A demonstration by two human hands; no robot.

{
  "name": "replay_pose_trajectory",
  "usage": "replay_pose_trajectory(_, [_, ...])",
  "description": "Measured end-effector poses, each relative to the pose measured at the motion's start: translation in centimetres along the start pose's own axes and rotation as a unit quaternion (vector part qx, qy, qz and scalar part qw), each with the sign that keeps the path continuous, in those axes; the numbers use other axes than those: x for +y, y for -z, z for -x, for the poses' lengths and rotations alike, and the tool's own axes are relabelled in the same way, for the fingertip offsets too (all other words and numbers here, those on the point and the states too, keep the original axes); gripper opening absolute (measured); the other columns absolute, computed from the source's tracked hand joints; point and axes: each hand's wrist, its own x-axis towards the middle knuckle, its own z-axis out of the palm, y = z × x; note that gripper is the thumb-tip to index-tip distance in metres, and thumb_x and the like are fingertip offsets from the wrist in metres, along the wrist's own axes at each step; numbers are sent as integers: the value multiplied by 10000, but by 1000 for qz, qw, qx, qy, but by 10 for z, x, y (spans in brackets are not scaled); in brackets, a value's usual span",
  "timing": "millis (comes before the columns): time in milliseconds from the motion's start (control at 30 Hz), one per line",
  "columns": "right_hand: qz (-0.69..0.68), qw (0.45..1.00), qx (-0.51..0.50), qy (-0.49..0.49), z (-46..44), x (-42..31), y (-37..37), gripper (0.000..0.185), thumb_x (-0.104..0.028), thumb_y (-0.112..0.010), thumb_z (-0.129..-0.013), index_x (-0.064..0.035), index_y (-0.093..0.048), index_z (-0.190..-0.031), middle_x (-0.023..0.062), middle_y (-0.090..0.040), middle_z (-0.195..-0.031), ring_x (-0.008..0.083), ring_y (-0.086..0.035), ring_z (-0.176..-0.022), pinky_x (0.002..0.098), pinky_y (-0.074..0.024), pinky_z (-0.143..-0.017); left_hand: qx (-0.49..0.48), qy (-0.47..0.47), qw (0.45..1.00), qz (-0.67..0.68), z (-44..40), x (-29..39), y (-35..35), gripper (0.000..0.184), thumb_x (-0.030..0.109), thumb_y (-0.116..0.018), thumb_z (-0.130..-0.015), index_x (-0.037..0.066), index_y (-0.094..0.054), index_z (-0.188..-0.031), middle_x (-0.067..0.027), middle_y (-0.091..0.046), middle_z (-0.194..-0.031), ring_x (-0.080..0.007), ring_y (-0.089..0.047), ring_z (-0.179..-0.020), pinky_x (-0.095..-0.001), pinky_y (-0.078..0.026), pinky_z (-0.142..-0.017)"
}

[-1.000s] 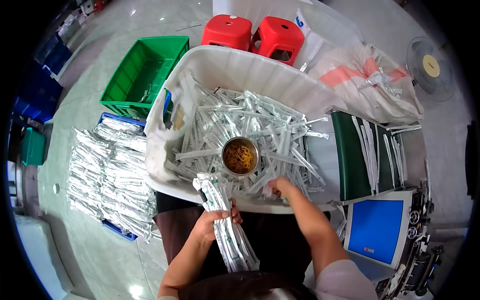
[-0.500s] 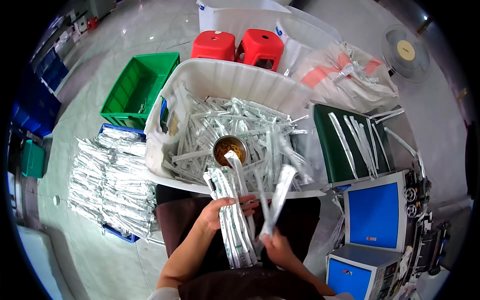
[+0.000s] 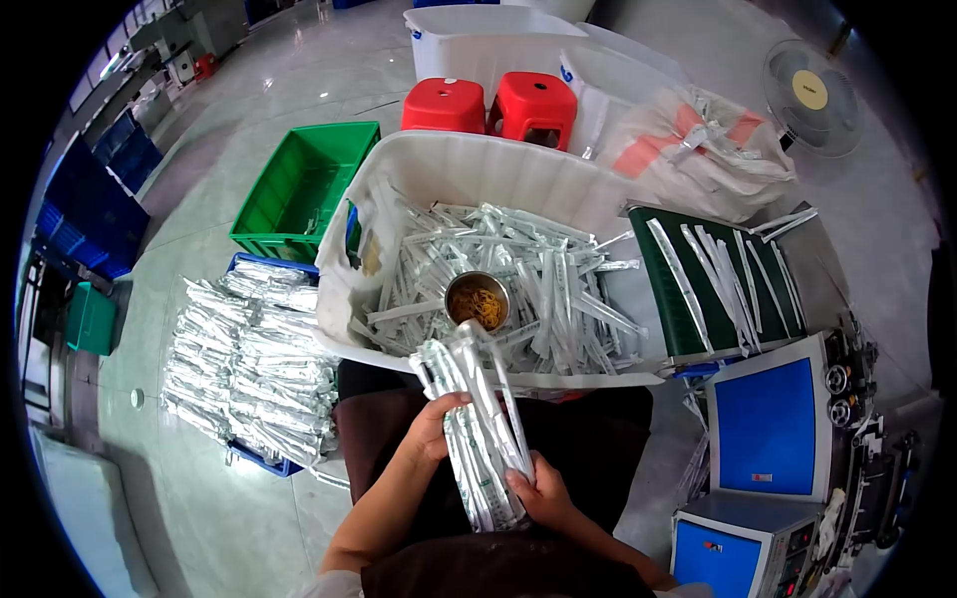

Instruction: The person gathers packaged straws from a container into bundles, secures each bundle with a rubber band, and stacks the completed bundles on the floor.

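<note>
A bundle of long silvery packets [image 3: 474, 439] lies slanted over the lap. My left hand [image 3: 431, 427] is wrapped round its upper left side. Lower down on the right side, my right hand [image 3: 541, 490] is closed on packets of the same bundle. Just beyond the hands is a big white tub [image 3: 478, 149] holding a loose heap of similar packets [image 3: 558, 299]. On that heap sits a round metal bowl [image 3: 478, 301] with yellow-brown rubber bands inside.
At the left, packets [image 3: 249, 359] are piled over a blue crate, near a green crate [image 3: 299, 184]. Red stools [image 3: 533, 105] stand behind the tub. On the right are a green conveyor [image 3: 668, 289] with packets, a blue-panelled machine [image 3: 768, 424], a sack [image 3: 698, 159] and a fan [image 3: 812, 95].
My right hand has come back from the tub with packets and now holds them against the bundle. My left hand has kept its hold. The view has shifted slightly.
</note>
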Motion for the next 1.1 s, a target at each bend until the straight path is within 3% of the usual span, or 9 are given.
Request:
replay_pose_trajectory(333, [64,997,6,-39,12,-6,11,294,-261,-413,-887,23,-488,-883,208,-552,-598,330,-581,-557,382,-442,-511,-29,9,996,88,2,-6,-31,457,95,-526,-730,-101,-425,-1130,-215,-568,-1002,-277,-605,-856,-397,-513,-745])
replay_pose_trajectory(533, [78,992,-96,-25,-14,-20,8,296,-228,-377,-898,35,-507,-865,221,-561,-631,369,-564,-595,411,-433,-545,-64,-17,998,-20,-4,-1,-38,775,114,-572,-616,-25,-234,-1299,-236,-401,-1243,-315,-451,-1118,-396,-441,-880])
replay_pose_trajectory(633, [98,975,-189,-61,-24,-18,12,469,-386,-328,-907,24,-543,-830,191,-592,-660,348,-584,-639,404,-440,-584,-100,-22,995,3,1,0,-53,800,82,-585,-619,25,-206,-1321,-247,-406,-1231,-359,-471,-1080,-484,-319,-973])
replay_pose_trajectory(767, [45,924,-366,-105,-57,-18,44,573,-502,-329,-882,2,-590,-803,60,-620,-768,185,-585,-712,318,-442,-664,-160,-23,986,36,0,-3,-45,635,99,-608,-573,53,-376,-1162,-89,-481,-745,-231,-510,-706,-402,-407,-835])
replay_pose_trajectory(833, [-107,979,-172,12,-91,-11,60,302,-307,-504,-866,-16,-556,-928,39,-593,-725,129,-556,-676,284,-445,-663,-190,-17,981,41,-3,-4,-47,632,104,-611,-568,49,-382,-1155,-89,-484,-749,-228,-508,-699,-395,-414,-824])
replay_pose_trajectory(900, [178,975,60,118,-129,-24,58,565,-96,-643,-733,-23,-363,-1219,127,-509,-1066,195,-542,-895,302,-435,-773,-208,2,977,48,-6,-10,-53,620,115,-618,-561,29,-393,-1132,-84,-482,-742,-219,-501,-678,-381,-426,-805])
replay_pose_trajectory(967, [263,919,142,259,-178,1,34,688,-50,-640,-691,-39,-290,-1284,153,-441,-1172,249,-507,-996,323,-422,-809,-188,19,982,4,-9,-13,-60,610,125,-636,-547,9,-410,-1102,-85,-486,-733,-219,-502,-670,-382,-427,-790])
replay_pose_trajectory(1000, [112,932,122,321,-191,-4,30,500,-63,-579,-733,-36,-401,-1199,152,-514,-1098,271,-533,-962,356,-423,-817,-184,28,982,-15,-10,-14,-64,606,126,-642,-542,2,-416,-1090,-87,-489,-730,-220,-502,-669,-381,-427,-785])
replay_pose_trajectory(1100, [145,973,87,160,-241,12,54,258,-80,-515,-765,-50,-517,-1021,172,-601,-850,340,-579,-781,425,-438,-708,-191,38,978,-73,0,-11,-78,573,124,-671,-503,-1,-445,-1015,-87,-496,-689,-224,-524,-649,-367,-432,-750])
